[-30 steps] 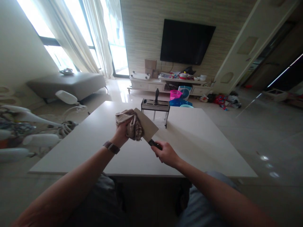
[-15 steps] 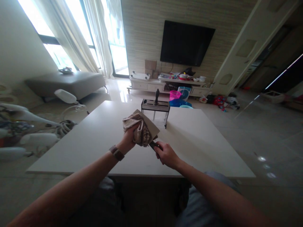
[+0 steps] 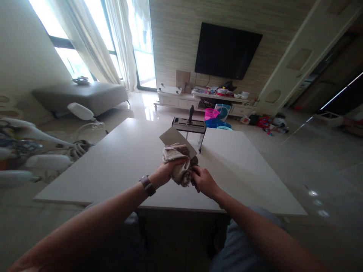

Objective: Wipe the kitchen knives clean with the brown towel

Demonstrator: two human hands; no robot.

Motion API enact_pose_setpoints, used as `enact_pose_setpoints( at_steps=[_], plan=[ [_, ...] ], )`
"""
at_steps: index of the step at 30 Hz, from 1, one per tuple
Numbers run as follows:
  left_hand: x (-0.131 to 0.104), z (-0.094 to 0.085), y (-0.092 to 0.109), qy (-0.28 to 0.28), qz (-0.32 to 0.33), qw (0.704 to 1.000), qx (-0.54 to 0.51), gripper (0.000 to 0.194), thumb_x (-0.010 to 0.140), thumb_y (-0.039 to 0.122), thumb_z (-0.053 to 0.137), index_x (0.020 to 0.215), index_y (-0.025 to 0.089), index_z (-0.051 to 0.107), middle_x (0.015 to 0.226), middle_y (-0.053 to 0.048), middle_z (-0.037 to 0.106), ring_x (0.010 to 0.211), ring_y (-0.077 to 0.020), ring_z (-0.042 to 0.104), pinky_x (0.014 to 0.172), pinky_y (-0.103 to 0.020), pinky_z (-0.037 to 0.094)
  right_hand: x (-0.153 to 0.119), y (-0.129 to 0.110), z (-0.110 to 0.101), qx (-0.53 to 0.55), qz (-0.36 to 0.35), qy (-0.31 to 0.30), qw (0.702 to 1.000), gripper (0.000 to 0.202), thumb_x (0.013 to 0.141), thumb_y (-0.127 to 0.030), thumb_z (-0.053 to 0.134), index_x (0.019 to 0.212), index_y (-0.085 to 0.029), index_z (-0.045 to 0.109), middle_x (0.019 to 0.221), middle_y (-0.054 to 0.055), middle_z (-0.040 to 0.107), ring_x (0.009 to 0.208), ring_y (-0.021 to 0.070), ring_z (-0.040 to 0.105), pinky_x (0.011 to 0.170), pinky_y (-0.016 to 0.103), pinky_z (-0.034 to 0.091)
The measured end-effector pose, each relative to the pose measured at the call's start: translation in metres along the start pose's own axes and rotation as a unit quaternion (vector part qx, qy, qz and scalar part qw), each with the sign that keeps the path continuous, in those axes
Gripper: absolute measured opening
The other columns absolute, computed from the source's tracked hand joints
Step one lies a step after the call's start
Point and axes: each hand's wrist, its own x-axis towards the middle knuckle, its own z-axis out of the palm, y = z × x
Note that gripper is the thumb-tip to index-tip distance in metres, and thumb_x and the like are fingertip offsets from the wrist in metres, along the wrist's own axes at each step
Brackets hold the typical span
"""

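Observation:
A bunched brown-and-beige cloth [image 3: 179, 155] is gripped in my left hand [image 3: 165, 173], which presses it against the lower part of a broad rectangular cleaver blade [image 3: 173, 138]. My right hand [image 3: 204, 182] is closed round the cleaver's handle, which the fingers and cloth now mostly hide. The blade slants up and to the left, held above the white table [image 3: 121, 162]. Just beyond it stands a knife block [image 3: 181, 122] with a dark slotted top and clear sides. One black knife handle [image 3: 191, 112] sticks up out of it.
White jointed mechanical arms [image 3: 48, 162] with cables stand left of the table. Behind the table are a pink basket [image 3: 211, 113], blue tubs [image 3: 217, 123] and a low TV cabinet [image 3: 187, 102]. A grey bench [image 3: 85, 96] is by the window.
My left hand and the cloth have slid down along the blade toward the handle, to the right and nearer me. More of the blade's upper end shows; my right hand keeps its grip.

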Motion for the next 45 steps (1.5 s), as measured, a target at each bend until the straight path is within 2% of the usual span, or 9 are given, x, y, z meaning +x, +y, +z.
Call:
enact_pose_setpoints(
  at_steps=[4, 8, 10, 13, 19, 24, 29, 37, 45],
  plan=[
    [0.005, -0.010, 0.023, -0.017, 0.033, 0.997, 0.068, 0.051, 0.058, 0.020, 0.097, 0.103, 0.016, 0.075, 0.103, -0.011, 0.079, 0.097, -0.0339, 0.075, 0.094, -0.053, 0.060, 0.003, -0.003, -0.008, 0.007, -0.013, 0.003, 1.000, 0.029, 0.098, -0.041, 0.050, 0.078, -0.020, 0.057, 0.055, -0.006, 0.055, 0.034, 0.0083, 0.046, 0.036, 0.021, 0.033],
    [0.004, -0.018, 0.034, -0.022, 0.047, 0.995, 0.089, 0.060, 0.054, 0.015, 0.098, 0.110, 0.022, 0.074, 0.110, -0.011, 0.078, 0.101, -0.0359, 0.075, 0.095, -0.056, 0.058, 0.001, -0.007, -0.015, 0.008, -0.016, 0.005, 1.000, 0.029, 0.098, -0.041, 0.051, 0.077, -0.021, 0.055, 0.055, -0.007, 0.054, 0.035, 0.0080, 0.045, 0.038, 0.021, 0.033],
    [0.002, -0.016, 0.030, -0.007, 0.018, 0.998, 0.066, 0.064, 0.055, 0.017, 0.098, 0.113, 0.022, 0.073, 0.111, -0.010, 0.078, 0.098, -0.0329, 0.076, 0.092, -0.051, 0.060, -0.001, -0.008, -0.014, 0.006, -0.016, 0.003, 1.000, 0.028, 0.099, -0.040, 0.050, 0.078, -0.021, 0.055, 0.056, -0.006, 0.054, 0.035, 0.0080, 0.045, 0.039, 0.021, 0.033],
    [-0.002, -0.006, 0.013, -0.008, -0.037, 0.999, 0.001, 0.053, 0.061, 0.022, 0.095, 0.108, 0.016, 0.072, 0.100, -0.010, 0.079, 0.082, -0.0254, 0.075, 0.080, -0.039, 0.063, -0.004, -0.008, -0.007, -0.016, -0.019, 0.003, 1.000, 0.026, 0.099, -0.035, 0.049, 0.079, -0.020, 0.055, 0.057, -0.005, 0.056, 0.038, 0.0082, 0.047, 0.043, 0.022, 0.034],
    [-0.007, 0.008, -0.013, 0.007, -0.024, 0.998, -0.053, 0.041, 0.066, 0.017, 0.090, 0.102, 0.016, 0.069, 0.096, -0.006, 0.078, 0.077, -0.0187, 0.073, 0.074, -0.030, 0.062, -0.006, -0.004, 0.002, -0.075, -0.018, 0.008, 0.997, 0.019, 0.097, -0.026, 0.051, 0.081, -0.020, 0.058, 0.055, -0.003, 0.058, 0.046, 0.0113, 0.052, 0.050, 0.023, 0.037],
    [-0.005, 0.005, -0.007, 0.036, -0.039, 0.998, -0.020, 0.039, 0.065, 0.015, 0.090, 0.099, 0.017, 0.070, 0.097, -0.006, 0.078, 0.080, -0.0210, 0.074, 0.077, -0.033, 0.063, -0.005, -0.005, 0.002, -0.057, -0.011, -0.007, 0.998, 0.019, 0.097, -0.026, 0.051, 0.079, -0.020, 0.056, 0.053, -0.005, 0.056, 0.042, 0.0098, 0.050, 0.048, 0.023, 0.036],
    [-0.001, 0.002, 0.008, 0.011, -0.023, 0.999, 0.024, 0.037, 0.062, 0.018, 0.092, 0.094, 0.016, 0.073, 0.099, -0.008, 0.079, 0.088, -0.0251, 0.074, 0.081, -0.037, 0.063, -0.002, -0.008, -0.001, -0.026, -0.016, -0.012, 0.999, 0.026, 0.099, -0.034, 0.049, 0.078, -0.020, 0.054, 0.057, -0.005, 0.056, 0.039, 0.0085, 0.049, 0.043, 0.022, 0.035],
    [0.005, -0.011, 0.028, 0.021, 0.000, 0.998, 0.055, 0.053, 0.057, 0.011, 0.094, 0.106, 0.018, 0.075, 0.102, -0.006, 0.080, 0.095, -0.0287, 0.075, 0.087, -0.040, 0.061, -0.003, -0.013, -0.017, -0.035, -0.034, -0.005, 0.999, 0.028, 0.099, -0.035, 0.051, 0.075, -0.020, 0.054, 0.057, -0.005, 0.055, 0.041, 0.0075, 0.047, 0.046, 0.022, 0.034],
    [0.003, -0.001, 0.006, 0.014, -0.039, 0.996, -0.074, 0.023, 0.069, 0.013, 0.084, 0.090, 0.017, 0.074, 0.086, -0.005, 0.079, 0.069, -0.0194, 0.072, 0.065, -0.030, 0.062, -0.006, -0.007, -0.003, -0.058, -0.020, -0.026, 0.998, 0.023, 0.099, -0.029, 0.051, 0.078, -0.020, 0.053, 0.057, -0.004, 0.057, 0.042, 0.0079, 0.048, 0.046, 0.022, 0.033]
  ],
)
